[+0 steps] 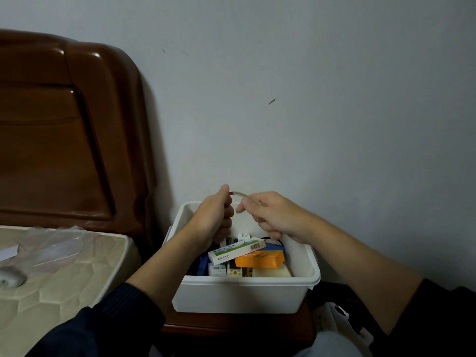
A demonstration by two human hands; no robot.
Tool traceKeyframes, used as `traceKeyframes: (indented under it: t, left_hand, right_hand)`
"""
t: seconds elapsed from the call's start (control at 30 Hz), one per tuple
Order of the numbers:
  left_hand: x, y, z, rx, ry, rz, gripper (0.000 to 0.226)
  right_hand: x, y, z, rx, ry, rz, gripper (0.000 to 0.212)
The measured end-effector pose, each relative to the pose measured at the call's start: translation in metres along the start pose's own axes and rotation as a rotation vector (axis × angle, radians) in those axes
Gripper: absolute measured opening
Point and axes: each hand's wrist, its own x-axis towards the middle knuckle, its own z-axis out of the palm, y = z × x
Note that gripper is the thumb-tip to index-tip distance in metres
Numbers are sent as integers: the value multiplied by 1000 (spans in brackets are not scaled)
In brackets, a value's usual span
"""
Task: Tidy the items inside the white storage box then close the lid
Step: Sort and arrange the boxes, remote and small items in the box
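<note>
The white storage box [244,295] stands open on a dark wooden nightstand [231,323]. Inside lie a white and green carton [235,249], an orange box [260,258], a blue item [203,264] and several small packets. Above the box's far end, my left hand [215,215] and my right hand [268,215] each grip one end of a thin pale cable [240,194] that arcs between them. A white plug [243,237] shows below the hands. No lid is in view.
A brown wooden headboard [64,124] rises at the left, with a mattress [51,279] carrying clear plastic wrap [54,246] and a small white object [10,278]. A pale wall stands behind. Dark bags and clutter [340,315] sit right of the nightstand.
</note>
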Motion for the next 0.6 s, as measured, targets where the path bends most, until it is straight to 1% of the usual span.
traceKeyframes:
  t: [0.07, 0.13, 0.2, 0.27, 0.37, 0.4, 0.47, 0.6]
  left_hand:
    - [1, 3, 0, -178, 16, -46, 44]
    - [2, 5, 1, -292, 17, -71, 44]
    - [2, 7, 2, -362, -1, -76, 46]
    - [1, 6, 1, -347, -6, -71, 50]
    - [-4, 4, -3, -292, 32, -80, 48]
    - [-4, 2, -4, -270, 41, -89, 50]
    - [-3, -3, -6, -275, 44, -103, 64]
    - [-3, -5, -7, -235, -4, -137, 78]
  right_hand:
    - [5, -3, 12, -43, 148, -53, 38]
    - [12, -5, 25, -156, 321, -115, 39]
    - [17, -7, 35, -205, 420, -138, 38]
    - [21, -8, 45, -197, 406, -118, 40]
    - [26, -7, 61, -243, 324, -73, 46]
    - [27, -6, 66, -253, 305, -60, 48]
    - [30, -3, 74, -268, 286, -37, 48]
    - [38, 7, 84, -211, 240, 0, 44]
